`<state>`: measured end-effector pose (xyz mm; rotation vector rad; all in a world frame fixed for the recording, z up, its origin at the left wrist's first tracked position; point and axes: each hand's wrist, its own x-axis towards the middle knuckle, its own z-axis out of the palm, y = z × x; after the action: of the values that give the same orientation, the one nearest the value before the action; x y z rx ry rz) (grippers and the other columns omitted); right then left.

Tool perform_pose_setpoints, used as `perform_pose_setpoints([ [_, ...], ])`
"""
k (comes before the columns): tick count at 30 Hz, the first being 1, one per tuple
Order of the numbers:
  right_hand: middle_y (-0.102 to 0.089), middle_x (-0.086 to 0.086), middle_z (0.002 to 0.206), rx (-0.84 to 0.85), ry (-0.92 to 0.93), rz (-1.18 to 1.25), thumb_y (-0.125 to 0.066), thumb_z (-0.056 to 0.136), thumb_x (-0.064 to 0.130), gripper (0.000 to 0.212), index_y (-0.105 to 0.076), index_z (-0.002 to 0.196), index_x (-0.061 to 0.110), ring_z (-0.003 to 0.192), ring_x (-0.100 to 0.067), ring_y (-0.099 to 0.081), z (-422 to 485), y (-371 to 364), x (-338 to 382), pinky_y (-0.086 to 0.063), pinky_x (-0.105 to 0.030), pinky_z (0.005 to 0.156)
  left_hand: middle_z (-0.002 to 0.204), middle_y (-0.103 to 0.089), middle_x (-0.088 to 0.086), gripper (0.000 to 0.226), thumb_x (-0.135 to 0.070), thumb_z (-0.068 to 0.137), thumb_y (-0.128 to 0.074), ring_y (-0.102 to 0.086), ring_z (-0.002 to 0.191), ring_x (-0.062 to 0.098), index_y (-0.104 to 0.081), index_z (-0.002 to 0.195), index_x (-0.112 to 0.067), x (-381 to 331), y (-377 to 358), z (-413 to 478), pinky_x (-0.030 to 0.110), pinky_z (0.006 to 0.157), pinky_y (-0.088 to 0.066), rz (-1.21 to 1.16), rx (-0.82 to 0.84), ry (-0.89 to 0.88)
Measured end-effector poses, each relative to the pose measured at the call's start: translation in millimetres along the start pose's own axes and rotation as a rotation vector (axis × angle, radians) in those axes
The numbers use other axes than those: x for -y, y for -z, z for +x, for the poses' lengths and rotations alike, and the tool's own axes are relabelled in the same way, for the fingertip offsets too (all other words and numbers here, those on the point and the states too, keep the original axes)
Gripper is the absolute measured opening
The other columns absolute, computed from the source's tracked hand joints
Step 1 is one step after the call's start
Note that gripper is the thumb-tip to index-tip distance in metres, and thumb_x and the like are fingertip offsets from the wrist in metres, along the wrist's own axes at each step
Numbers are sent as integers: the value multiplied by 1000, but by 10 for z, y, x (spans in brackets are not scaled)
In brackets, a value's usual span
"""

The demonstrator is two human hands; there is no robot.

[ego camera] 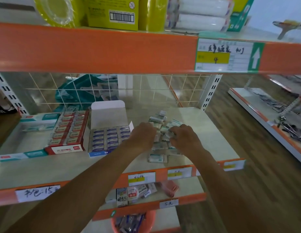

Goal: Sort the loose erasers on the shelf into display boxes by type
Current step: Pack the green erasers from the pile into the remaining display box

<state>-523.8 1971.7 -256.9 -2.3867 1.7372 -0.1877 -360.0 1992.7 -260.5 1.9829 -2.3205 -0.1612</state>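
A heap of loose wrapped erasers [160, 147] lies on the shelf board [213, 132], right of centre. My left hand [143, 135] rests on the heap's left side with its fingers curled down into it. On the right side, my right hand [183, 136] pinches an eraser [171, 129] at its fingertips. An open blue display box [106, 137] full of blue-labelled erasers stands left of my hands, lid [109, 113] up. Further left is a red display box [67, 132] with red-labelled erasers.
Teal-and-white boxes [38, 121] lie at the far left and along the front edge. A wire grid [112, 89] backs the shelf. The orange upper shelf beam [95, 49] hangs overhead. Lower shelves hold small packs [139, 192] and an orange basket [133, 222].
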Motion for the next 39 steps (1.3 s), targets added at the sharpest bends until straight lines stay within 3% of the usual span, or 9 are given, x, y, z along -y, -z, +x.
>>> perform_pose_setpoints([
  [5,-53,-11,113,-35,-17,90,-59,87,24,36,-61,121,16,108,-26,-48,20,62,47,-43,-31,86,99,-63,11,18,-8,87,-54,-62,90,26,-68,99,-7,49,70,-4,37,79,-53,-158,-18,-15],
  [11,-56,-3,101,-150,47,312,-63,83,22,29,-62,111,16,91,-22,-55,50,179,232,-44,-29,78,83,-58,-5,8,-22,86,-60,-53,78,12,-61,92,-16,278,316,-165,19,64,-40,-541,-154,109],
  [17,-59,9,102,-162,172,504,-67,83,23,48,-55,128,33,78,-7,-59,92,186,557,-43,-18,67,86,-66,-2,9,-25,86,-65,-58,73,8,-64,90,-17,591,466,-388,18,65,-44,-832,-181,283],
  [20,-60,10,100,-142,187,620,-68,85,19,39,-60,121,32,77,1,-63,133,163,764,-49,-13,64,81,-62,-9,8,-29,88,-62,-56,71,3,-61,89,-21,741,543,-519,12,61,-40,-864,-180,302],
  [23,-62,10,90,-129,164,745,-74,82,17,25,-64,104,23,71,7,-62,174,133,964,-43,-5,55,79,-60,-10,7,-26,91,-59,-56,72,5,-59,86,-21,887,617,-646,14,60,-38,-922,-191,339],
  [31,-66,4,84,-106,219,753,-77,77,18,21,-57,78,24,73,-3,-60,300,3,1395,-45,-11,63,82,-62,-8,10,-16,92,-55,-60,77,7,-61,84,-20,1250,706,-911,12,58,-44,-1025,-223,398],
  [35,-67,7,98,-56,304,797,-76,77,7,29,-57,84,27,90,-10,-66,290,-89,1584,-57,-30,76,84,-62,-6,14,-16,93,-52,-59,80,11,-65,94,-15,1417,737,-1013,15,63,-44,-955,-235,415],
  [39,-68,6,98,-47,313,842,-75,78,3,29,-61,97,21,94,-6,-66,289,-123,1771,-54,-19,78,87,-60,-6,17,-13,93,-49,-57,85,14,-65,100,-13,1585,748,-1123,19,66,-46,-1036,-253,476],
])
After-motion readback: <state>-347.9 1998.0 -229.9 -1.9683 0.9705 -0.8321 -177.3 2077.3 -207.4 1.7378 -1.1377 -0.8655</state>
